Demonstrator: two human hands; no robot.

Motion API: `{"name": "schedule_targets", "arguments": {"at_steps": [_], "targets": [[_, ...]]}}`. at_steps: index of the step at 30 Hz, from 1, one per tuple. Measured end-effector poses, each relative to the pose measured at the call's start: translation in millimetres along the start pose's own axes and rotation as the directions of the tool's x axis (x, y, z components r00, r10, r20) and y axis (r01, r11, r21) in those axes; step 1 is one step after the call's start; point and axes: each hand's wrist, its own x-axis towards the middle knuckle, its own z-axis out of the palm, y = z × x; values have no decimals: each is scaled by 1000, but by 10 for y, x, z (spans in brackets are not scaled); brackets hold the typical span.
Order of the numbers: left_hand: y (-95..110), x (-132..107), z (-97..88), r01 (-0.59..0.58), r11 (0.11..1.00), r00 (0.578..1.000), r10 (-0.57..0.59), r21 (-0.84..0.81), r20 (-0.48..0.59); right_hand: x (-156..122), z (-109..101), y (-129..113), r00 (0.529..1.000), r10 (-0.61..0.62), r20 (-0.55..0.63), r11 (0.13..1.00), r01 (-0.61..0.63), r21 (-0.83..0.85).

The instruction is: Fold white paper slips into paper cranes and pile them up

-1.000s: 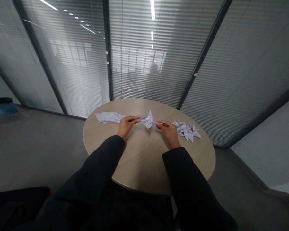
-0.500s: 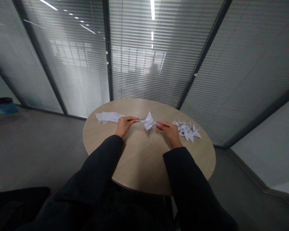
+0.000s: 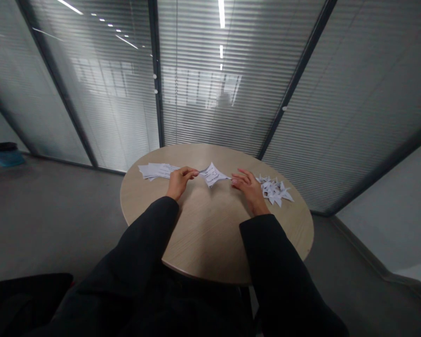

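Operator: On my head camera now, the left hand [image 3: 178,182] has finger and thumb pinched on one end of a four-pointed origami piece [image 3: 211,175], right at the middle of the far half of the round wooden table [image 3: 203,234].

Caller: And the right hand [image 3: 250,188]?

Operator: Fingers loosely spread, fingertips at the opposite point of the paper! Whether they grip it, I can't tell from here. The two hands are apart, with the piece stretching between them.

Caller: Any containers in your view?

Operator: One, out on the floor at far left: a blue bin [image 3: 5,157] with a black rim. I can't make out what's in it from this angle.

Caller: Writing, then?

Operator: Dark printed lines run across the origami piece, and there's more print on the white paper sheets [image 3: 156,170] lying overlapped just beside the left hand. Too small for me to read, both of them. And over past the right hand, a heap of folded-paper figures [image 3: 276,191], all spiky points, lies on the table.
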Motion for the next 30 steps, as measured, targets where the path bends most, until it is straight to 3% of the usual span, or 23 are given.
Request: {"name": "schedule_targets", "arguments": {"at_steps": [3,9,16,22,26,30], "targets": [[4,-11,9,3,1000,1000,-4,22,14,-13,32,-8,996,13,84,997,-6,-77],[18,-17,29,23,1000,998,-22,-13,66,0,40,32,999,18,41,973,-8,-231],[84,-42,51,127,976,991,-118,-180,61,-5,55,21,998,60,36,990,-55,-129],[139,-93,80,159,939,985,-131,-304,111,-30,107,31,994,80,74,996,-76,-48],[128,-105,120,158,954,978,-117,-254,172,-46,139,32,995,68,74,997,-66,-33],[94,-94,145,132,973,985,-107,-192,134,-66,172,25,991,82,108,995,-75,-66]]}}
